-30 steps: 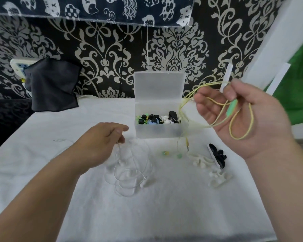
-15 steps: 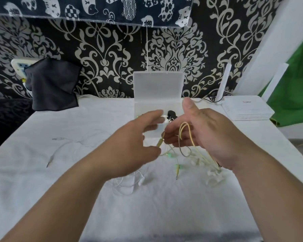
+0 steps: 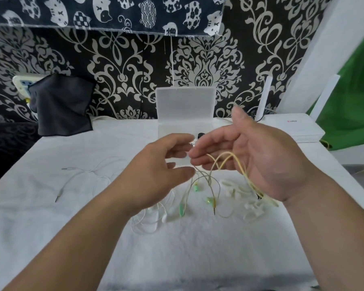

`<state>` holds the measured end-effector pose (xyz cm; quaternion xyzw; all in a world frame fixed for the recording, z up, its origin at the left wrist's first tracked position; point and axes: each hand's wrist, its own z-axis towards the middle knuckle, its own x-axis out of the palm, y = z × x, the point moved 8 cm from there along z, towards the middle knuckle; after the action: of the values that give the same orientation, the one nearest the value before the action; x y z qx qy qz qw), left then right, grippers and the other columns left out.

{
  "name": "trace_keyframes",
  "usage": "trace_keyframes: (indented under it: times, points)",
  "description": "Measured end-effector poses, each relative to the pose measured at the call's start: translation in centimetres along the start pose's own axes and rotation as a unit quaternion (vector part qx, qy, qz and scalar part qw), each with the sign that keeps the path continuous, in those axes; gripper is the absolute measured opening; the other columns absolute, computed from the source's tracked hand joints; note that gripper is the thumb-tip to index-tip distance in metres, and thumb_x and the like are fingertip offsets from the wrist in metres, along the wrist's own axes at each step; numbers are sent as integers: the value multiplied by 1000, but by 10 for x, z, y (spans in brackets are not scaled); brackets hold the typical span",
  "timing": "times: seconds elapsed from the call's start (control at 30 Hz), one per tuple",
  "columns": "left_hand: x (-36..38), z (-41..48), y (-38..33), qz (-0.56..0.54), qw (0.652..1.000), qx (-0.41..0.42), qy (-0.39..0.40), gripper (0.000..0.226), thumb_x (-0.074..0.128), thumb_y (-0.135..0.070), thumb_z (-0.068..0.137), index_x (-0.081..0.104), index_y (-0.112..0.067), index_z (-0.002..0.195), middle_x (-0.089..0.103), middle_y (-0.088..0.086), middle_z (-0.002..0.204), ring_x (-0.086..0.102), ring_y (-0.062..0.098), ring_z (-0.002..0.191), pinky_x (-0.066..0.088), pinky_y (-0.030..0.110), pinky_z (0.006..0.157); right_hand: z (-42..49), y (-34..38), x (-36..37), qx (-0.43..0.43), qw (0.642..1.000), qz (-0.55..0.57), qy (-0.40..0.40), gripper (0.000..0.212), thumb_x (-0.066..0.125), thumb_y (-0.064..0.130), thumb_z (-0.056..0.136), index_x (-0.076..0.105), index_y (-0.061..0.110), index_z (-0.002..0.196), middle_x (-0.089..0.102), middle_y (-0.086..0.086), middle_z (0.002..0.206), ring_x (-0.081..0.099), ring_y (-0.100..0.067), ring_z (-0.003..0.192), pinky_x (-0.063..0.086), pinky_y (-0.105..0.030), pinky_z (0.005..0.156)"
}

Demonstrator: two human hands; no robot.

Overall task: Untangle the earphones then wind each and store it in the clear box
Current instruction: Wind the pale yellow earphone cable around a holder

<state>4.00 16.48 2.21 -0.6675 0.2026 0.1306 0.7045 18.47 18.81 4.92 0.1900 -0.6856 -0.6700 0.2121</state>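
**Head view.** The clear box [image 3: 185, 106] is standing at the far middle of the surface [image 3: 177, 259] with its lid upright. Both hands are covering most of its tray, so only a black item [image 3: 201, 135] inside is showing (the other contents cannot be made out).

The right hand [image 3: 265, 160] is hovering in front of the box, palm facing the camera. Its grip is holding the yellow earphones [image 3: 229, 157], whose cable is looping over the lower curled fingers and trailing past the wrist. The green earbuds [image 3: 208, 200] are hanging or lying below; which one cannot be told.

The left hand [image 3: 156, 175] is hovering just beside the right with a wide, relaxed grip, holding nothing. Its thumb tip is sitting just beside the yellow cable, and contact is unclear.

The white earphones [image 3: 149, 219] are lying coiled on the surface, partly hidden by the left wrist. A second white cable [image 3: 80, 172] is lying well apart to the left. Small white pieces [image 3: 250, 206] near the right wrist are appearing blurred.

Bare cloth is stretching between the forearms toward the near edge. A dark cloth [image 3: 63, 106] is hanging at the far left edge, and a white device [image 3: 296, 127] is sitting at the far right.
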Motion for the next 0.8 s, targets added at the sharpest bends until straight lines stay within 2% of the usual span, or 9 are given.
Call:
trace_keyframes:
  times: [0.07,0.17,0.27,0.37,0.43,0.53,0.63,0.7,0.8]
  points:
    - [9,-2,-5,-37,999,4,19,28,71,-12,89,68,-25,113,75,-4,102,69,6,100,53,31,93,-1,4,5,-17,999,28,20,59,53,50,85,70,-4,101,74,-24,99,72,-37,96,57,-41,86]
    - [-3,-2,1,-30,998,-31,-55,12,64,-19,95,74,-19,88,75,2,78,70,4,75,53,22,75,-4,12,-8,-71,996,16,-42,16,72,13,78,73,2,90,74,-16,84,71,-27,79,58,-32,77]
    - [-17,-1,8,-34,993,-62,-90,23,59,-19,98,74,-19,80,73,-3,72,69,6,71,50,22,68,-6,7,-40,-67,985,0,-157,24,80,-3,65,72,11,83,65,-1,68,60,-12,64,50,-21,63]
    - [-27,0,15,-120,983,-72,-118,29,54,-11,100,71,-14,77,62,0,63,60,15,58,55,36,69,-9,1,-58,-40,972,-103,-208,31,76,-12,71,71,16,84,54,2,70,51,-13,66,43,-25,68]
    - [-34,1,14,-142,975,-65,-155,30,52,-13,100,69,-16,76,46,-2,50,42,15,47,40,30,54,-10,-6,-55,2,970,-160,-182,34,78,-9,72,72,20,88,52,0,75,50,-16,68,42,-29,68]
    - [-34,1,4,-139,978,-37,-150,29,54,-16,100,71,-18,76,34,-2,50,27,14,48,19,28,51,-12,-21,-32,85,969,-225,-52,43,81,-2,74,69,27,104,58,-2,85,64,-17,63,47,-27,61]
    - [-17,-1,-9,-104,990,-17,-93,27,58,-16,98,74,-17,77,40,-13,47,30,11,50,21,29,55,-21,-38,-14,165,942,-285,69,41,79,3,77,70,26,110,68,-1,100,72,-18,74,57,-29,69]
    - [-11,0,-14,-67,994,-10,-85,27,58,-20,98,74,-11,79,47,-19,42,42,0,45,29,26,56,-23,-45,-18,183,916,-348,81,37,74,2,78,74,28,105,73,6,101,72,-14,91,56,-33,84]
    - [-11,1,-15,-22,996,-9,-84,39,58,-33,96,72,-10,69,38,-14,38,37,1,37,28,17,47,-20,-55,-43,211,899,-384,11,44,56,-5,79,75,29,99,74,10,99,71,-8,95,58,-39,83]
